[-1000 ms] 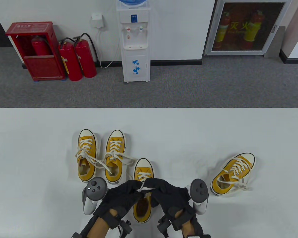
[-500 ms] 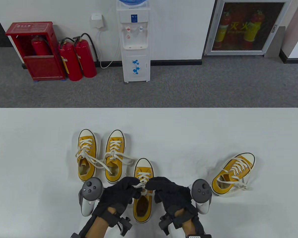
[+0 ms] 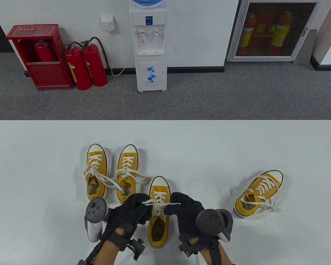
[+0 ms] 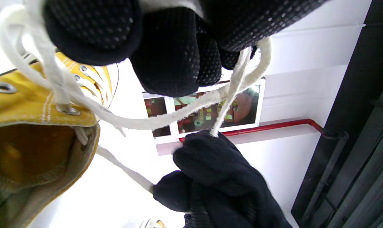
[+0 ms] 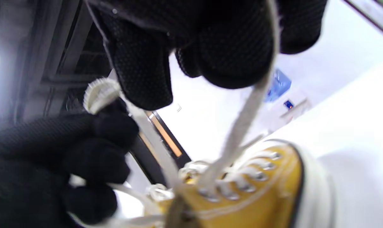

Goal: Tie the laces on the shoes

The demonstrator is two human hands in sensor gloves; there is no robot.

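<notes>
On table (image 3: 44, 154): four yellow shoes (image 3: 157, 212), two hands (image 3: 132, 211).

Knot (image 3: 157, 207) hidden between both hands' fingers (image 3: 143, 203).

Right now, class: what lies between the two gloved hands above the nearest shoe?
In the table view, white laces stretch between the left hand and right hand, above the yellow shoe.

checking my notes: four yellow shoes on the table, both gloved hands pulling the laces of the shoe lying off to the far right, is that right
Not quite. There are four yellow shoes, but the left hand and right hand pinch the white laces of the middle shoe, nearest the person, not the far-right shoe, which lies untouched with loose laces. The table view shows this. The other two shoes stand side by side on the left.
</notes>
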